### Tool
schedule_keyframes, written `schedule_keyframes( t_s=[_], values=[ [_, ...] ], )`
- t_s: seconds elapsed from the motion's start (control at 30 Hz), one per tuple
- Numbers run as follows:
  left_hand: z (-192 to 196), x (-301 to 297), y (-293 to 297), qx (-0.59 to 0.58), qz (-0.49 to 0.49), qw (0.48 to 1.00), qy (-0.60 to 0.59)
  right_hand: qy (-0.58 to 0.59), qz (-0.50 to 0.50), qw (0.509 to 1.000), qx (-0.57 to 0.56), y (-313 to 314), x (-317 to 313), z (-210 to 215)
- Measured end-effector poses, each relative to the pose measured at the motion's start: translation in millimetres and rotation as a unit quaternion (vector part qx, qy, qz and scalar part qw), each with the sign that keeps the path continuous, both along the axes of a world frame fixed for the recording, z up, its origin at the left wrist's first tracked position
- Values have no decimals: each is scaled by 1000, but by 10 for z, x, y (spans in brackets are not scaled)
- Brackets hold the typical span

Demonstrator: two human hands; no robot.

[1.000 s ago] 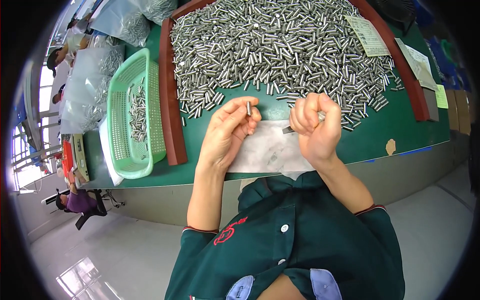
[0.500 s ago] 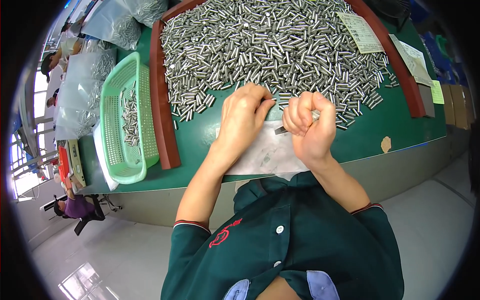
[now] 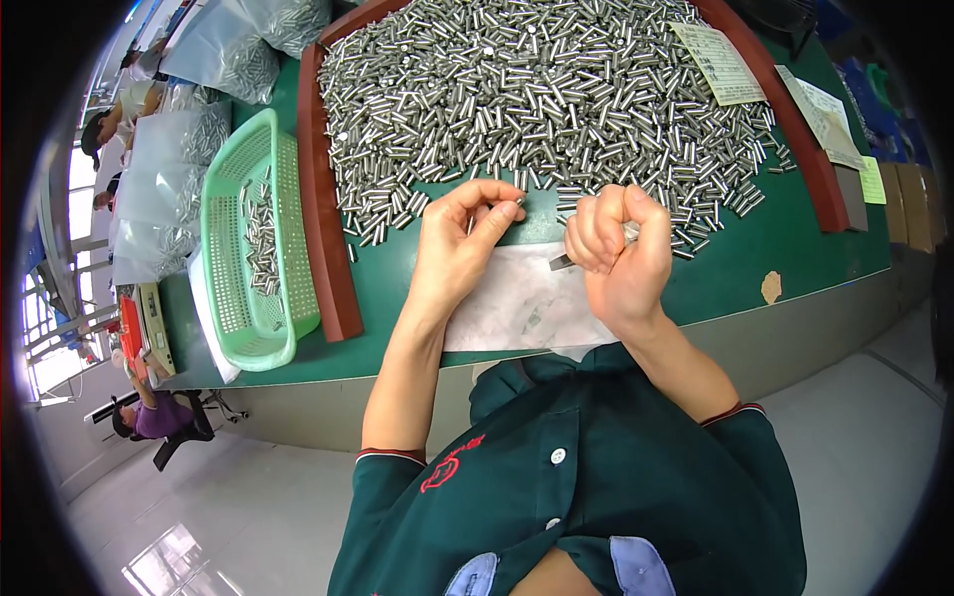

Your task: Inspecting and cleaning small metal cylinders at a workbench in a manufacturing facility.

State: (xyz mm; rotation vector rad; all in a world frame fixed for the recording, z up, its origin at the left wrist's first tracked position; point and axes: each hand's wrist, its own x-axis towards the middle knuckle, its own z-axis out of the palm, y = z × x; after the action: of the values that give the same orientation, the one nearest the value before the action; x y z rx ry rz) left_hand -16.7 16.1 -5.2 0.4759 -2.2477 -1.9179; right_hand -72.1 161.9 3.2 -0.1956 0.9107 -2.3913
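Observation:
A wide heap of small shiny metal pins covers the far part of the green table. At the heap's near edge, my left hand pinches one short metal pin between thumb and index finger. To its right, my right hand is closed in a fist around a tool whose flat grey metal end sticks out on the left. The rest of that tool is mostly hidden by my fingers. Below both hands lies a whitish, stained cloth or sheet at the table's front edge.
Red-brown rails border the heap on both sides. Left of it stands a green perforated basket with some pins inside. Clear bags of pins lie farther left. Paper slips rest at the right. A person in purple sits far left.
My left hand has drawn back from the heap, slightly left, and turned so that the pin between its fingertips shows. The right fist stays nearly in place.

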Motion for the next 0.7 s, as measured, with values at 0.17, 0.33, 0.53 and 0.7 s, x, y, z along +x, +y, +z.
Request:
schedule_keyframes(
  t_s=[0.17, 0.33, 0.53, 0.7],
  values=[
    [113, 39, 81, -56, 1, 998, -22, -12, -17, 1000, -22, -3, 13, -16],
    [269, 246, 315, -294, -56, 954, 26, -20, -20, 999, -27, 1, -7, -22],
    [105, 310, 390, -318, -46, 947, 26, 8, -2, 999, -38, 38, -18, -23],
    [87, 298, 399, -322, -28, 945, 41, -5, -2, 999, -44, 32, -15, -23]
  ],
)
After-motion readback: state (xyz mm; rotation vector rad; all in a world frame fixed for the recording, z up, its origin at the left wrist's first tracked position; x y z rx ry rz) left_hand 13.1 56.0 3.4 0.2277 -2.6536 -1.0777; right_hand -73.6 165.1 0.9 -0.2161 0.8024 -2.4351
